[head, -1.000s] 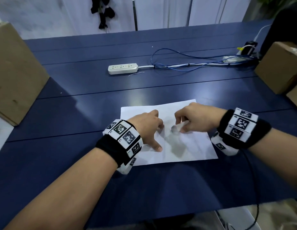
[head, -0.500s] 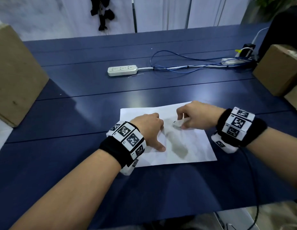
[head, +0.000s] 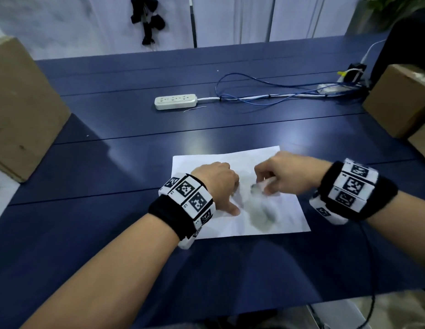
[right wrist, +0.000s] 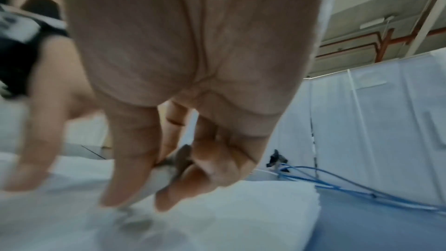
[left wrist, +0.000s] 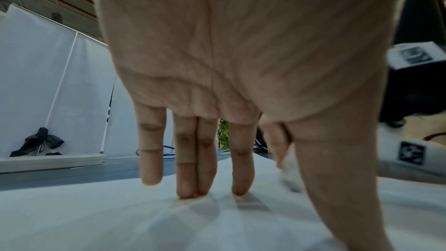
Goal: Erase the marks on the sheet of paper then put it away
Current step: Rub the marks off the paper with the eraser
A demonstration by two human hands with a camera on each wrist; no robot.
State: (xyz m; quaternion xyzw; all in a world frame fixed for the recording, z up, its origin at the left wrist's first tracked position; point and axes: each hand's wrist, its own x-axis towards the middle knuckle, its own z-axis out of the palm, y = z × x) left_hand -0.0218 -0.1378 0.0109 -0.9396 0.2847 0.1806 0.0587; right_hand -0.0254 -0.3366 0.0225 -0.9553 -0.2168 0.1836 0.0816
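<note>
A white sheet of paper (head: 288, 218) lies on the blue table (head: 107, 167) in front of me, with a grey smudge (head: 263, 216) in its near half. My left hand (head: 230, 198) presses the sheet down with straight fingers (left wrist: 193, 178) and its thumb spread. Just to its right, my right hand (head: 263, 184) pinches a small white eraser (head: 257, 187) between thumb and fingers, its tip on the paper at the top of the smudge. The right wrist view is blurred; there the thumb (right wrist: 128, 178) and curled fingers hover over the paper (right wrist: 253, 207).
A white power strip (head: 176, 102) and blue cables (head: 266, 96) lie across the far half of the table. Cardboard boxes stand at the left edge (head: 23, 110) and at the right edge (head: 401, 100). A black cable (head: 370, 269) hangs from my right wrist over the front edge.
My right hand has rubbed the eraser away from me and back again over the smudge. The left hand has stayed pressed on the sheet.
</note>
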